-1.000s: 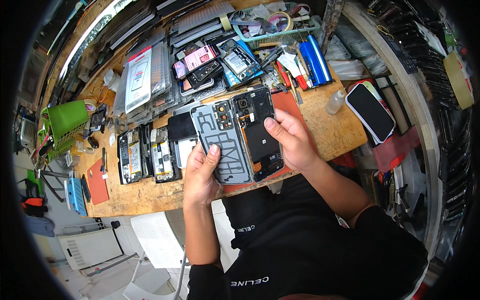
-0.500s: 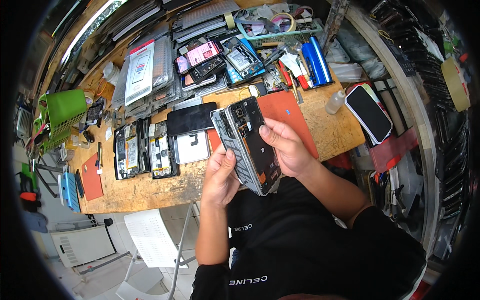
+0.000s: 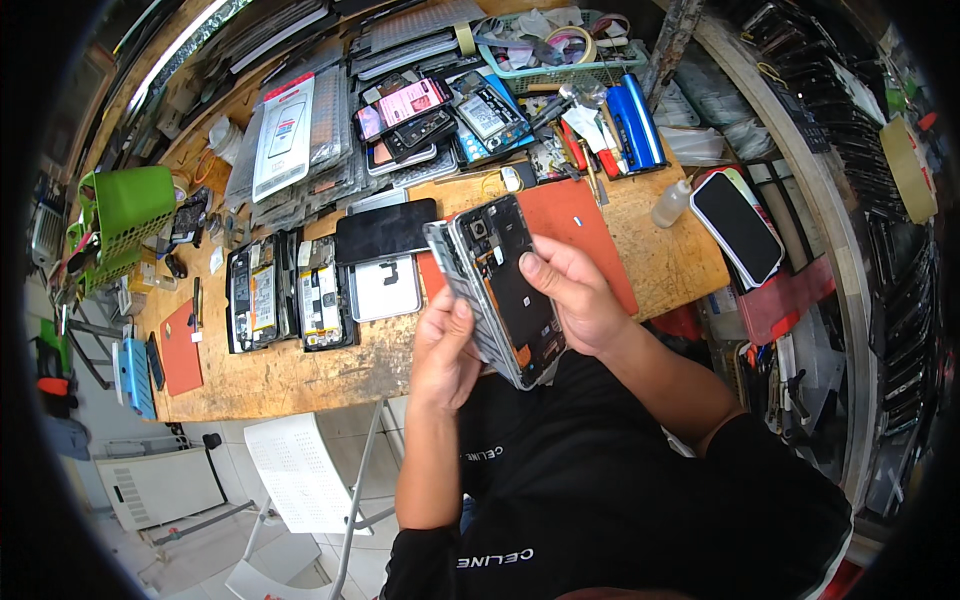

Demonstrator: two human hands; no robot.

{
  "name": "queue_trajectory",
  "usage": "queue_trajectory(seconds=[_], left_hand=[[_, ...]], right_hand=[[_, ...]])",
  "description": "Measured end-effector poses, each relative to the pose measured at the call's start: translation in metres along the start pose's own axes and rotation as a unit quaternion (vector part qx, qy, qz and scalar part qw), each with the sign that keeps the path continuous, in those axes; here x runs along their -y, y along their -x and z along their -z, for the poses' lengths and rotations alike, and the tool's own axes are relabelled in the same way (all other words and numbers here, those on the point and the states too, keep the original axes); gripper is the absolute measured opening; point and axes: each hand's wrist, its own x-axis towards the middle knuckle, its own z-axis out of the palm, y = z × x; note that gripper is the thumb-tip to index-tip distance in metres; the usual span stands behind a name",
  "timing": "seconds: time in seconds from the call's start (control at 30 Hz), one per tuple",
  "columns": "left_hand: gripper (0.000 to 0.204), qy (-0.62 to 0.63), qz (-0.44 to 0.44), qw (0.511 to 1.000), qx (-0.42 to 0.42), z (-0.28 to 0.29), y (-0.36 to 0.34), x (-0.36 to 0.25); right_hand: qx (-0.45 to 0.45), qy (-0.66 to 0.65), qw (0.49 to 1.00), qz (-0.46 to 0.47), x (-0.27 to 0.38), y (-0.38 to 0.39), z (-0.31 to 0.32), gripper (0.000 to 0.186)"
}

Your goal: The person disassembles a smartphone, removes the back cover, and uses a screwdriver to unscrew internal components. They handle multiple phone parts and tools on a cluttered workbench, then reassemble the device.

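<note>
In the head view, I see my left hand (image 3: pixel 440 352) closed around the grey panel (image 3: pixel 457 268), thumb on its face. My right hand (image 3: pixel 582 300) grips the opened phone (image 3: pixel 528 287), which tilts just left of that hand; whether panel and phone touch, I can't tell. The orange mat (image 3: pixel 590 235) lies beyond my right hand, a black phone (image 3: pixel 388 230) beyond my left. I judge this step as handling both pieces together; the next move calls for level, steady hands.
</note>
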Motion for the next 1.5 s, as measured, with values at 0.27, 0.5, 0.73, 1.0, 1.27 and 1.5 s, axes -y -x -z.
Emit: queue_trajectory(seconds=[0.27,0.5,0.73,1.0,1.27,1.5], left_hand=[[0.017,-0.316,-0.183,0.916,-0.167,0.011,0.009,-0.026],[0.020,-0.376,-0.192,0.890,-0.174,0.010,0.023,-0.050],[0.021,-0.423,-0.176,0.867,-0.197,0.024,0.043,-0.072],[0.015,-0.289,-0.249,0.889,-0.251,0.042,0.053,-0.078],[0.018,-0.284,-0.243,0.901,-0.218,0.017,0.043,-0.056],[0.013,-0.362,-0.257,0.868,-0.222,-0.007,0.041,-0.037]], right_hand=[[-0.065,0.262,0.958,0.094,0.011,-0.004,0.013,0.026],[-0.081,0.288,0.951,0.080,0.025,0.000,0.013,0.022],[-0.103,0.306,0.941,0.102,0.029,0.000,0.017,0.023],[-0.116,0.361,0.924,0.041,0.034,-0.021,0.034,0.031],[-0.073,0.634,0.765,0.087,-0.015,-0.033,0.030,0.039],[-0.091,0.708,0.682,0.159,0.011,-0.021,0.003,0.022]])
